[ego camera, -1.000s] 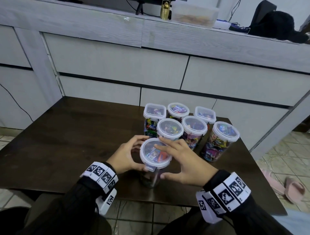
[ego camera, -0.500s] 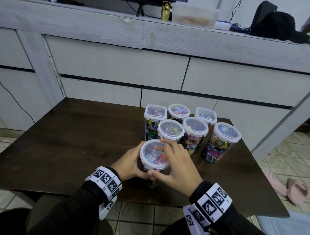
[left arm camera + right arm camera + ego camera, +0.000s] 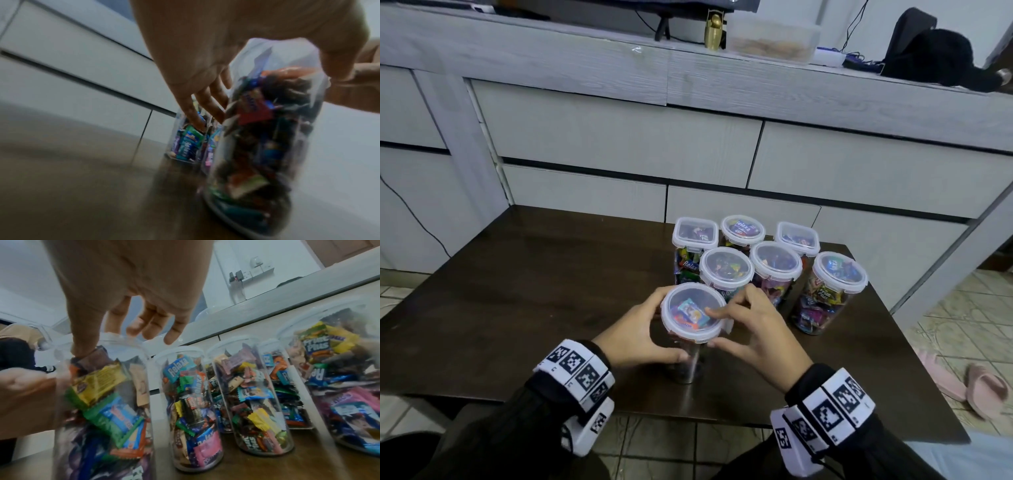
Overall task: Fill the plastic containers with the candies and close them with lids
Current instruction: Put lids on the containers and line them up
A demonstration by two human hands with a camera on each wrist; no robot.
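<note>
Head view looking down over table [image 3: 517, 291] from above; wrist views low, close beside jar [image 3: 693, 317] [image 3: 267, 129] [image 3: 102, 402], shared by all three.

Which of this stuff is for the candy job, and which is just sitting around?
For the job:
- near container, full of candies, lid on top
- left hand gripping its side
- right hand at the lid's rim
- six lidded containers behind

Just lying about:
- pink slippers on the floor
- gold bottle, clear tub and black bag on the counter
</note>
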